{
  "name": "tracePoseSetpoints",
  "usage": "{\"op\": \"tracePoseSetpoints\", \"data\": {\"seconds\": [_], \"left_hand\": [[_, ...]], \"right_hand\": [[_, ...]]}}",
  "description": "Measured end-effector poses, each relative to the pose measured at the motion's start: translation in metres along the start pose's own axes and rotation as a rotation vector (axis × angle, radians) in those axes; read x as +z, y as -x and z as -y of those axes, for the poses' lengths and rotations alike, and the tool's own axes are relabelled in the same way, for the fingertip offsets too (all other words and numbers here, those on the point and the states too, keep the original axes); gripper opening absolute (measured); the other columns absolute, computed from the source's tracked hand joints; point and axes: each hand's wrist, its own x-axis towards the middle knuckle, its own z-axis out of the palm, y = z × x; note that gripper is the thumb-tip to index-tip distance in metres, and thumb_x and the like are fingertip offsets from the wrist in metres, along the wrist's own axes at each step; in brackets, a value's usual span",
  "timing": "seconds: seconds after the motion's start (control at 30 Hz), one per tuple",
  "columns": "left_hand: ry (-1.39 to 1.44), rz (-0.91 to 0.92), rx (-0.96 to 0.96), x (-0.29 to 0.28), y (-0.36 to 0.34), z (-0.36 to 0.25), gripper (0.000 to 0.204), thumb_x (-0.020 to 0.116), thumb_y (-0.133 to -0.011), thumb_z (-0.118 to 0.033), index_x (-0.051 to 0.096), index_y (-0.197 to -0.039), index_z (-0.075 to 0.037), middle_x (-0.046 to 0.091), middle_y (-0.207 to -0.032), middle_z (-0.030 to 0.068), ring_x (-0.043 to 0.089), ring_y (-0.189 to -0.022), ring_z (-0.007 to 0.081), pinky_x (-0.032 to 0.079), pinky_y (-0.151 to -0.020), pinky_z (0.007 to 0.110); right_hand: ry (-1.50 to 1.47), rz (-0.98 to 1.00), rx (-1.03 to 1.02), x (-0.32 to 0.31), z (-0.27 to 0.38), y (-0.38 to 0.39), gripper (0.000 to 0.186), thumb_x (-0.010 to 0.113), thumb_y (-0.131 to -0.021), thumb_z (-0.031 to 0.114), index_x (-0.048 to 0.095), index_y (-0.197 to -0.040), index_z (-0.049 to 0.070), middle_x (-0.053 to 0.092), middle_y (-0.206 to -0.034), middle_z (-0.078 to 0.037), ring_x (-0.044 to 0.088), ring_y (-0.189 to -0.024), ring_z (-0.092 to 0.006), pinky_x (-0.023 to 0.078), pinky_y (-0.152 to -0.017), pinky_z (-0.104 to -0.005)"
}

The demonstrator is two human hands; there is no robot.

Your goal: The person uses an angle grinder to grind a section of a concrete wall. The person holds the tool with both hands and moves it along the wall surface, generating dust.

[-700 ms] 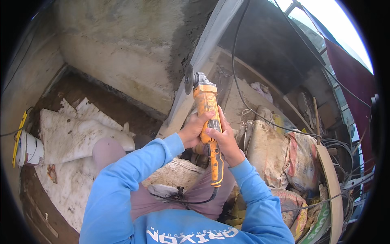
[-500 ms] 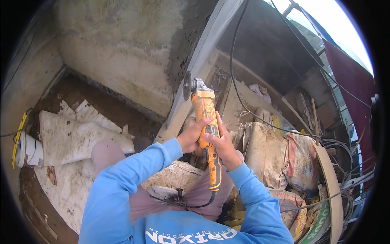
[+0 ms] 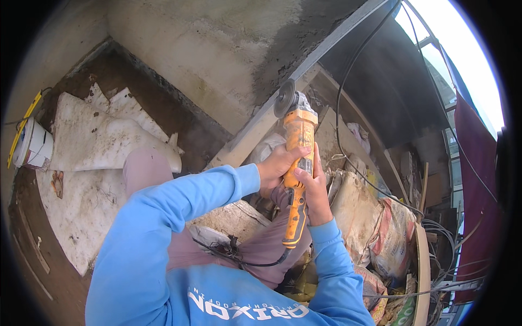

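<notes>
Our fingers [image 3: 294,154] are curled round a dusty, yellow-orange plastic angle grinder [image 3: 299,133], parted only as far as the thickness of its barrel. Our left hand [image 3: 273,168] grips it from the left, its upper digits laid across the front and the rest hidden behind. Our right hand [image 3: 315,190] clasps the right side, the thumb pressed on the front, just below the left hand's digits; how far its other fingers reach behind, we cannot tell.

The grinder stands between our palms, with its grey metal gear head [image 3: 300,102] and round dark grey disc [image 3: 284,98] beyond our fingertips, well clear of them. The disc overlaps the long pale wall edge [image 3: 261,127] in our view; whether they touch, we cannot tell. Below our hands, the narrow rear handle [image 3: 295,223] points back toward us, untouched along its lower end, and a black power cord [image 3: 266,264] curves off to the left above our lap.

To our left a stained white sheet [image 3: 103,138] lies crumpled on the floor, near a white plastic bucket [image 3: 41,145]. To our right, dirty woven sacks [image 3: 353,217] are heaped beside our blue sleeve [image 3: 337,261].
</notes>
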Motion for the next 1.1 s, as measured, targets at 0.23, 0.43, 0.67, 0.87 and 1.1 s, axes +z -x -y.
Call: {"op": "tracePoseSetpoints", "data": {"seconds": [0.23, 0.43, 0.67, 0.87, 1.1], "left_hand": [[-0.032, 0.010, -0.011, -0.001, 0.000, -0.005, 0.063, 0.075, -0.095, -0.045, 0.054, -0.134, 0.000, 0.065, -0.118, 0.0145, 0.071, -0.105, 0.0222, 0.062, -0.088, 0.038], [-0.008, -0.031, 0.006, -0.002, 0.004, 0.009, 0.059, 0.076, -0.092, -0.044, 0.058, -0.128, 0.000, 0.066, -0.109, 0.0127, 0.070, -0.096, 0.0203, 0.061, -0.081, 0.037], [-0.035, -0.022, -0.029, -0.010, 0.005, 0.015, 0.062, 0.075, -0.095, -0.048, 0.057, -0.132, -0.002, 0.068, -0.117, 0.0134, 0.071, -0.103, 0.0222, 0.062, -0.088, 0.039], [-0.087, 0.004, -0.009, -0.007, 0.002, -0.001, 0.067, 0.076, -0.094, -0.048, 0.053, -0.134, 0.000, 0.064, -0.116, 0.0129, 0.069, -0.103, 0.0205, 0.061, -0.086, 0.039], [-0.066, 0.023, 0.034, 0.002, -0.001, -0.005, 0.068, 0.076, -0.093, -0.049, 0.052, -0.134, 0.001, 0.064, -0.116, 0.0138, 0.069, -0.104, 0.0208, 0.062, -0.087, 0.038]], "right_hand": [[-0.016, -0.010, 0.008, 0.004, 0.003, -0.001, 0.103, 0.074, -0.088, 0.019, 0.013, -0.169, -0.001, 0.044, -0.156, -0.018, 0.054, -0.136, -0.0233, 0.047, -0.112, -0.0358], [0.018, 0.000, 0.023, 0.000, -0.005, 0.006, 0.106, 0.075, -0.087, 0.021, 0.011, -0.169, -0.001, 0.045, -0.154, -0.018, 0.054, -0.135, -0.0247, 0.047, -0.112, -0.0365], [-0.009, -0.004, 0.023, 0.004, -0.009, 0.008, 0.105, 0.074, -0.087, 0.020, 0.011, -0.169, -0.001, 0.046, -0.153, -0.018, 0.054, -0.135, -0.0242, 0.048, -0.110, -0.0364], [0.001, -0.002, -0.011, 0.002, -0.006, 0.000, 0.105, 0.074, -0.087, 0.019, 0.011, -0.169, -0.002, 0.047, -0.153, -0.019, 0.055, -0.134, -0.0237, 0.049, -0.110, -0.0361], [0.006, -0.008, -0.028, -0.002, 0.000, -0.003, 0.105, 0.074, -0.088, 0.019, 0.011, -0.169, -0.002, 0.049, -0.152, -0.018, 0.057, -0.132, -0.0232, 0.049, -0.110, -0.0352]]}}
